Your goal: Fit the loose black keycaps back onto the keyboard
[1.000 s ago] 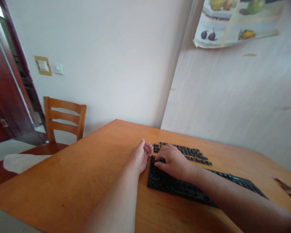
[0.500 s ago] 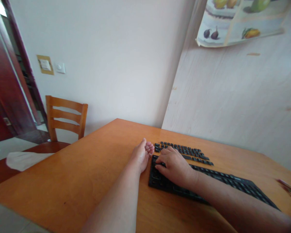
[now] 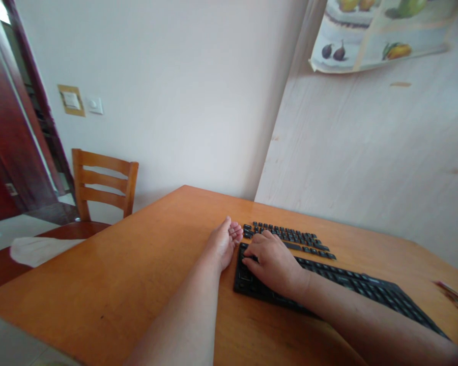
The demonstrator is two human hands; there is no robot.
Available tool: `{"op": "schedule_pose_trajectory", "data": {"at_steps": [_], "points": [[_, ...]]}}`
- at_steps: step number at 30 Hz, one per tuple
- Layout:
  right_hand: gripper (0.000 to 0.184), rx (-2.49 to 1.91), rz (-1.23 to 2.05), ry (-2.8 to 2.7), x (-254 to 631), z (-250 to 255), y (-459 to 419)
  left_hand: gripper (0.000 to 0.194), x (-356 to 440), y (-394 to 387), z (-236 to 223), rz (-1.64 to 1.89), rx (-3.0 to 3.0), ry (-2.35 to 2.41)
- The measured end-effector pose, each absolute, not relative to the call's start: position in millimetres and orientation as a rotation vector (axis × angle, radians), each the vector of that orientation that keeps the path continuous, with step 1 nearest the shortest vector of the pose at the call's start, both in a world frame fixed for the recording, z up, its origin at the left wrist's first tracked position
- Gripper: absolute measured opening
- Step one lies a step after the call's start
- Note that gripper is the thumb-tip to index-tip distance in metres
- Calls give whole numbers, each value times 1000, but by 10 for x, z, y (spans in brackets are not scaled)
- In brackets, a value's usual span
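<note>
A black keyboard (image 3: 351,278) lies slantwise on the wooden table, with frame areas without caps at its left end. My right hand (image 3: 270,259) reaches over that end, palm down, thumb and fingertips drawn together at the surface; whatever is between them is too small to make out. Just left of the keyboard rests my left hand (image 3: 226,244), palm turned inward and cupped, fingers loosely curled, with nothing visible in it. Behind the keyboard, loose black keycaps (image 3: 301,236) lie in rows, partly hidden by my right hand.
The wooden table (image 3: 156,254) meets the wall at the back. At the right edge lie some thin pencil-like sticks (image 3: 456,295). A wooden chair (image 3: 103,178) stands left of the table, with white cloth (image 3: 41,250) near its seat. A fruit picture (image 3: 366,40) hangs above.
My right hand has shifted very slightly left and up along the keyboard's left end. The left hand stays where it was, and the keycap rows look the same.
</note>
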State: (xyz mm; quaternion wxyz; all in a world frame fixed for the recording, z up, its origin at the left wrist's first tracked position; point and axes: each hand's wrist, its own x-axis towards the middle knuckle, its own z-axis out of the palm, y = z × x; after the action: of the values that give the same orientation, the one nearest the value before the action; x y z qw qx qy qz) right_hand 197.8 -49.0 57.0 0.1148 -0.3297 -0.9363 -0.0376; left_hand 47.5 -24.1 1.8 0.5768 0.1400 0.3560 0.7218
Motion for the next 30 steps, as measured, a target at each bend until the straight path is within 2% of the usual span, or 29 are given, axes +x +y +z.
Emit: {"op": "schedule_pose_trajectory", "data": {"at_steps": [15,22,30], "points": [[22,-966,-297,-2817,1952,580,-564,31,487,-264,53,1686,326,841],[28,-956,-486,-2877,1902,579,-695,32,492,-250,48,1678,328,863],[19,-997,-588,-2952,1914,506,-832,32,491,-217,45,1673,305,903]]}}
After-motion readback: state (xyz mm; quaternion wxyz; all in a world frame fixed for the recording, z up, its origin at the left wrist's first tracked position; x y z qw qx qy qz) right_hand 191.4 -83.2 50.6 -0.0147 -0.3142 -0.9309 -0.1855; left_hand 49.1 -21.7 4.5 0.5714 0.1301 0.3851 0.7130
